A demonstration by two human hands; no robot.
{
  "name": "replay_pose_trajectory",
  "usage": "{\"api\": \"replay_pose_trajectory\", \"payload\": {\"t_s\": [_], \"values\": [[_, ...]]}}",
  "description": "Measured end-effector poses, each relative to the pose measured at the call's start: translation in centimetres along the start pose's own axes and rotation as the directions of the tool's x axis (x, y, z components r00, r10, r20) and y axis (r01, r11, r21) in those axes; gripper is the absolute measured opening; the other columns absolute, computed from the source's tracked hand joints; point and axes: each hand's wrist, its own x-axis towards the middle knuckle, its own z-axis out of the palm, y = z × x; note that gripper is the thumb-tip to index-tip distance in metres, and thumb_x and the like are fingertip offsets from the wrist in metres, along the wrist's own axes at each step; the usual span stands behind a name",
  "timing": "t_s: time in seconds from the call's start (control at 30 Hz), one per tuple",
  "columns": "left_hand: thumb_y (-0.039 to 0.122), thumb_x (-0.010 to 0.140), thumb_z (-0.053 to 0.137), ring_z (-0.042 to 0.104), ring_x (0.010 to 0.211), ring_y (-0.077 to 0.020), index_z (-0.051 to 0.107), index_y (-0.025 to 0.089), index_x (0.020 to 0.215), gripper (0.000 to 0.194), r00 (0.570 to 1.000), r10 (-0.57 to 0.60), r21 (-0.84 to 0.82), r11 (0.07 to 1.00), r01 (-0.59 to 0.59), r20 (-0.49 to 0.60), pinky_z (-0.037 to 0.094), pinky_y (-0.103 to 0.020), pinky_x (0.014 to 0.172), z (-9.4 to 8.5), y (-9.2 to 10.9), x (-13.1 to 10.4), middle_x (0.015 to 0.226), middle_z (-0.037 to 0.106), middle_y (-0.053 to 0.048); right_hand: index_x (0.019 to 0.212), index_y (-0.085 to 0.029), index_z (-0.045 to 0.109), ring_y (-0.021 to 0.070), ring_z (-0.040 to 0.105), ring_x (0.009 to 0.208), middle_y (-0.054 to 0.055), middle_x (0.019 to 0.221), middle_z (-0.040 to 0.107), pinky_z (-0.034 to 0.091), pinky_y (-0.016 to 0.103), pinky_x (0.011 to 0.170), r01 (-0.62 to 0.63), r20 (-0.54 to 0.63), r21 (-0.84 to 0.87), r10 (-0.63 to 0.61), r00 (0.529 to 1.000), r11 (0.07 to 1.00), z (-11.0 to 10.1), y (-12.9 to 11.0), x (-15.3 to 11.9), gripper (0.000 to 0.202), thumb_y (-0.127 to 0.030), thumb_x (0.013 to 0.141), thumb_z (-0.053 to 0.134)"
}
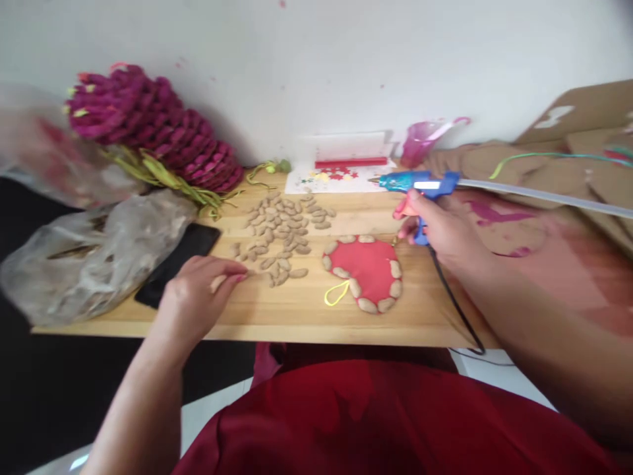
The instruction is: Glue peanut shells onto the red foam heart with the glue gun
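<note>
My right hand (438,221) grips a blue hot glue gun (420,183), its nozzle pointing left and a long clear glue stick (534,193) running out of its back. Just below the nozzle lies a red heart (368,267), edged with tan nut shells that look like peanuts; part of its upper right rim has none. A yellow cord loop (336,293) sticks out at the heart's left. Left of the heart spreads a loose pile of the same nuts (281,231). At the pile's lower left, my left hand (198,290) is closed in a pinch; what its fingertips hold is blurred.
A black phone-like slab (180,260) and a clear plastic bag (99,264) lie at left, below a magenta woven piece (153,125). White paper with small stars (297,181), a pink cup (418,142) and cardboard (578,119) stand behind. The gun's black cord (455,307) crosses the table's front edge.
</note>
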Motion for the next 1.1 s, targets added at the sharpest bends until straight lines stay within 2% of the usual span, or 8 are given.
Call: {"api": "replay_pose_trajectory", "payload": {"t_s": [0.1,0.17,0.23,0.37,0.47,0.57,0.73,1.1], "values": [[0.041,0.093,0.065,0.067,0.086,-0.0263,0.072,0.035,0.094,0.009,0.999,-0.043,-0.068,0.997,0.044,0.019,0.054,-0.044,0.08,-0.5,1.2,1.6,0.091,0.075,0.003,0.074,-0.024,0.067,0.0108,0.062,0.048,0.0,0.08,0.07,0.039,0.024,0.039,0.027,0.002,-0.018,-0.027,1.0,0.999,-0.2,0.3,0.2,0.04,-0.063,0.083,0.073],[0.039,0.093,0.066,0.067,0.089,-0.0261,0.072,0.033,0.095,0.009,0.998,0.059,-0.128,0.99,-0.056,0.02,0.054,-0.044,0.083,-0.2,3.4,3.6,0.094,0.074,0.001,0.073,-0.025,0.067,0.0111,0.063,0.047,0.0,0.08,0.07,0.039,0.025,0.038,0.031,0.006,-0.03,-0.031,1.0,0.999,-0.3,0.4,0.4,0.042,-0.064,0.084,0.072],[0.037,0.096,0.063,0.066,0.088,-0.0246,0.072,0.029,0.092,0.013,0.968,0.242,-0.167,0.959,-0.229,0.062,0.053,-0.042,0.084,0.9,6.3,6.1,0.089,0.074,-0.002,0.071,-0.025,0.067,0.0107,0.062,0.046,0.001,0.077,0.07,0.041,0.025,0.037,0.03,0.004,-0.017,-0.03,1.0,0.999,-0.3,0.5,0.6,0.044,-0.066,0.081,0.074],[0.026,0.101,0.053,0.063,0.091,-0.0223,0.073,0.023,0.092,0.022,0.801,0.567,-0.247,0.818,-0.52,0.192,0.05,-0.039,0.088,4.9,11.5,11.3,0.091,0.073,-0.004,0.07,-0.023,0.065,0.0097,0.06,0.044,0.001,0.074,0.069,0.043,0.024,0.037,0.033,-0.006,-0.004,-0.033,0.999,0.999,-0.2,0.7,0.9,0.047,-0.068,0.079,0.076],[0.023,0.102,0.053,0.06,0.096,-0.0226,0.073,0.022,0.095,0.021,0.691,0.689,-0.262,0.724,-0.638,0.221,0.048,-0.038,0.089,8.1,13.5,14.0,0.095,0.072,-0.005,0.072,-0.02,0.064,0.0093,0.058,0.044,0.001,0.072,0.067,0.043,0.023,0.038,0.049,-0.044,0.01,-0.048,0.998,0.999,-0.1,1.1,1.2,0.045,-0.063,0.084,0.073],[0.023,0.102,0.054,0.057,0.096,-0.0218,0.072,0.02,0.092,0.021,0.617,0.76,-0.295,0.649,-0.701,0.206,0.047,-0.037,0.09,10.6,14.0,15.4,0.096,0.071,-0.005,0.074,-0.019,0.062,0.0102,0.059,0.048,0.0,0.07,0.065,0.044,0.022,0.04,0.076,-0.049,0.035,-0.074,0.996,0.997,0.1,1.7,1.5,0.04,-0.056,0.089,0.07],[0.025,0.103,0.054,0.056,0.099,-0.0221,0.072,0.02,0.094,0.021,0.557,0.796,-0.319,0.605,-0.729,0.238,0.047,-0.036,0.09,12.3,13.6,16.0,0.096,0.07,-0.005,0.073,-0.02,0.062,0.0119,0.06,0.05,0.001,0.071,0.065,0.05,0.026,0.047,0.077,-0.007,-0.013,-0.077,0.997,0.997,0.0,1.8,1.4,0.036,-0.048,0.095,0.063],[0.021,0.103,0.052,0.059,0.1,-0.0212,0.073,0.022,0.098,0.022,0.53,0.809,-0.357,0.587,-0.727,0.253,0.049,-0.036,0.09,12.6,13.4,15.7,0.101,0.071,-0.004,0.069,-0.02,0.061,0.0106,0.058,0.049,0.0,0.066,0.064,0.049,0.025,0.046,0.026,-0.001,0.001,-0.026,1.0,1.0,0.1,1.1,1.1,0.034,-0.04,0.097,0.063]]}}
